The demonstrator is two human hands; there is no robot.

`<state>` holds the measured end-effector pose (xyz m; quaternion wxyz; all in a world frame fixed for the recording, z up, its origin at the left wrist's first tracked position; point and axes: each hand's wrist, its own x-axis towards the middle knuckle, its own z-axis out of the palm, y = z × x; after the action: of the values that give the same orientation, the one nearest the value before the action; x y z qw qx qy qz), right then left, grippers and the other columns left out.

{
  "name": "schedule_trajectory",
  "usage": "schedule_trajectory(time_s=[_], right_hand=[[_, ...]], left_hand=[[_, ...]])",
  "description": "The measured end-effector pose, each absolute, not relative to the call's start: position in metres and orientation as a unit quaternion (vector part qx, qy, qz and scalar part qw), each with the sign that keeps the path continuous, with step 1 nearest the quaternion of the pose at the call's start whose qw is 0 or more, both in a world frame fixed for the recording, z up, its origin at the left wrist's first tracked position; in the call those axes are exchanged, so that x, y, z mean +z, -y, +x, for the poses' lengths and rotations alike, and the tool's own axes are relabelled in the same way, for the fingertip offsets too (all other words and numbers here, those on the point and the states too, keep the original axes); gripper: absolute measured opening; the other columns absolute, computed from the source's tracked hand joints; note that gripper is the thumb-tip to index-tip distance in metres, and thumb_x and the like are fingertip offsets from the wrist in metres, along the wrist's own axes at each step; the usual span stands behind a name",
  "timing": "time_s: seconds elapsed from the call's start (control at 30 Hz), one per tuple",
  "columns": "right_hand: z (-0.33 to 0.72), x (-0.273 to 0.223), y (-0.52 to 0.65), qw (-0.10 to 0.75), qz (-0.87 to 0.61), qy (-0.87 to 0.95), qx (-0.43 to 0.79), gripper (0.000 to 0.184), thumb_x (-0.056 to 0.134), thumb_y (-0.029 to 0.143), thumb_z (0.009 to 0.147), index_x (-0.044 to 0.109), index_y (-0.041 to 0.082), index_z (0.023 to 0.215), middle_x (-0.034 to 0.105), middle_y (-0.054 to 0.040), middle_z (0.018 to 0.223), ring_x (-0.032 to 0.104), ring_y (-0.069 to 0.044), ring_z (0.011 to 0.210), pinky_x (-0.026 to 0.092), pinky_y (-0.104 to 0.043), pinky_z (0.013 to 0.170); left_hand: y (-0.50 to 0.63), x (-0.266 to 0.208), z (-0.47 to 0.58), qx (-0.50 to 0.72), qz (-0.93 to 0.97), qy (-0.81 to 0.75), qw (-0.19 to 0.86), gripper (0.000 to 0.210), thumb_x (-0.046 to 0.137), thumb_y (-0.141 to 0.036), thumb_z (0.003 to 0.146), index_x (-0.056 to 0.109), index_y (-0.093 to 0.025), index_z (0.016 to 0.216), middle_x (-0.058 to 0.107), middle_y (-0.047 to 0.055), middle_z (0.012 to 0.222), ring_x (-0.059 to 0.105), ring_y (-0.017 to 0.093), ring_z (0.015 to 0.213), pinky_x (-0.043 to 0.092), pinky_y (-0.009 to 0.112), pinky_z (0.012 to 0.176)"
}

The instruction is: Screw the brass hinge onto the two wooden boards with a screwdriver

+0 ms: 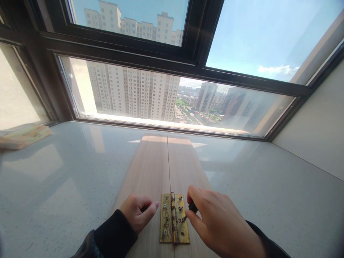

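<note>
A worn brass hinge point(173, 218) lies flat across the seam between two pale wooden boards point(154, 165). Several screws sit in its left leaf. On the right leaf several screws stand proud, and the lowest hole point(182, 234) shows bare. My right hand point(215, 215) is closed round the black handle of a screwdriver point(192, 207); its shaft points to a screw point(184, 219) low on the right leaf. Beside the hinge's left edge, my left hand point(139, 211) rests on the left board with curled fingers and thumb forward; the inside of its grip is hidden.
The boards lie on a pale speckled sill point(255, 186). Behind it stands a dark-framed window point(172, 125) with tall buildings outside. A soft-looking packet point(25, 136) lies at the far left, and a white wall point(317, 118) bounds the right side.
</note>
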<state>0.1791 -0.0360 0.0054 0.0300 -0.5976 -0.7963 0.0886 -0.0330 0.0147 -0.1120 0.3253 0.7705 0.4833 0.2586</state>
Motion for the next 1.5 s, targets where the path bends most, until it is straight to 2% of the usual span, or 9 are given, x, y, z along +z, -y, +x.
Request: schedule_trajectory(time_s=[0.1, 0.17, 0.23, 0.43, 0.67, 0.9, 1.13, 1.33, 1.5], right_hand=[[0.184, 0.012, 0.036, 0.047, -0.539, 0.828, 0.152, 0.018, 0.047, 0.018, 0.080, 0.052, 0.022, 0.097, 0.060, -0.0037, 0.097, 0.058, -0.020, 0.082, 0.038, -0.031, 0.068], [0.188, 0.014, 0.035, 0.060, -0.509, 0.838, 0.187, 0.024, 0.046, 0.014, 0.081, 0.052, 0.022, 0.103, 0.058, -0.0040, 0.104, 0.057, -0.018, 0.090, 0.040, -0.031, 0.076], [0.191, 0.014, 0.032, 0.071, -0.499, 0.839, 0.205, 0.023, 0.047, 0.015, 0.082, 0.054, 0.023, 0.102, 0.058, -0.0028, 0.102, 0.056, -0.017, 0.089, 0.041, -0.030, 0.077], [0.194, 0.009, 0.019, 0.112, -0.480, 0.844, 0.211, 0.011, 0.056, 0.016, 0.080, 0.058, 0.022, 0.089, 0.059, 0.0004, 0.086, 0.052, -0.012, 0.072, 0.039, -0.026, 0.066], [0.191, 0.006, 0.020, 0.099, -0.502, 0.836, 0.198, 0.002, 0.056, 0.021, 0.081, 0.058, 0.021, 0.082, 0.059, -0.0011, 0.083, 0.052, -0.013, 0.071, 0.038, -0.026, 0.065], [0.186, 0.001, 0.029, 0.065, -0.568, 0.806, 0.150, 0.009, 0.050, 0.026, 0.084, 0.054, 0.020, 0.078, 0.060, -0.0031, 0.081, 0.053, -0.016, 0.068, 0.035, -0.029, 0.061], [0.179, 0.002, 0.033, 0.015, -0.598, 0.796, 0.096, 0.010, 0.045, 0.029, 0.085, 0.052, 0.021, 0.086, 0.061, -0.0042, 0.084, 0.058, -0.023, 0.070, 0.034, -0.033, 0.058], [0.189, 0.020, 0.040, 0.020, -0.546, 0.823, 0.156, 0.021, 0.049, 0.017, 0.079, 0.054, 0.020, 0.100, 0.059, -0.0056, 0.103, 0.057, -0.022, 0.093, 0.043, -0.035, 0.077], [0.194, 0.021, 0.038, 0.004, -0.540, 0.822, 0.180, 0.019, 0.047, 0.015, 0.082, 0.055, 0.022, 0.097, 0.059, -0.0040, 0.098, 0.057, -0.021, 0.085, 0.044, -0.036, 0.074]], left_hand=[[-0.015, -0.114, -0.033, 0.263, 0.769, -0.487, 0.321, 0.043, 0.040, -0.042, 0.083, 0.028, -0.018, 0.049, 0.021, -0.005, 0.051, 0.026, 0.008, 0.048, 0.020, 0.025, 0.048], [-0.014, -0.115, -0.033, 0.267, 0.766, -0.489, 0.321, 0.043, 0.040, -0.043, 0.083, 0.028, -0.018, 0.049, 0.021, -0.005, 0.051, 0.025, 0.008, 0.048, 0.019, 0.025, 0.048], [-0.014, -0.116, -0.032, 0.272, 0.764, -0.490, 0.321, 0.043, 0.040, -0.042, 0.083, 0.028, -0.018, 0.049, 0.020, -0.005, 0.051, 0.025, 0.008, 0.048, 0.019, 0.025, 0.048], [-0.015, -0.114, -0.032, 0.264, 0.767, -0.484, 0.328, 0.042, 0.040, -0.041, 0.082, 0.026, -0.019, 0.049, 0.018, -0.005, 0.051, 0.023, 0.008, 0.048, 0.018, 0.025, 0.048], [-0.009, -0.112, -0.029, 0.296, 0.749, -0.504, 0.312, 0.043, 0.041, -0.042, 0.081, 0.025, -0.018, 0.048, 0.017, -0.005, 0.050, 0.022, 0.008, 0.048, 0.017, 0.026, 0.048], [-0.012, -0.114, -0.030, 0.278, 0.757, -0.499, 0.316, 0.043, 0.040, -0.042, 0.082, 0.027, -0.018, 0.049, 0.019, -0.005, 0.050, 0.024, 0.008, 0.047, 0.018, 0.025, 0.048], [-0.012, -0.117, -0.032, 0.265, 0.765, -0.494, 0.317, 0.043, 0.040, -0.042, 0.083, 0.027, -0.018, 0.049, 0.020, -0.005, 0.051, 0.025, 0.009, 0.048, 0.018, 0.026, 0.048], [-0.014, -0.117, -0.033, 0.260, 0.766, -0.495, 0.316, 0.043, 0.039, -0.043, 0.083, 0.028, -0.019, 0.049, 0.020, -0.005, 0.050, 0.025, 0.009, 0.048, 0.019, 0.025, 0.049], [-0.014, -0.117, -0.033, 0.264, 0.765, -0.491, 0.322, 0.043, 0.040, -0.043, 0.083, 0.027, -0.019, 0.049, 0.019, -0.005, 0.050, 0.024, 0.009, 0.048, 0.019, 0.026, 0.048]])
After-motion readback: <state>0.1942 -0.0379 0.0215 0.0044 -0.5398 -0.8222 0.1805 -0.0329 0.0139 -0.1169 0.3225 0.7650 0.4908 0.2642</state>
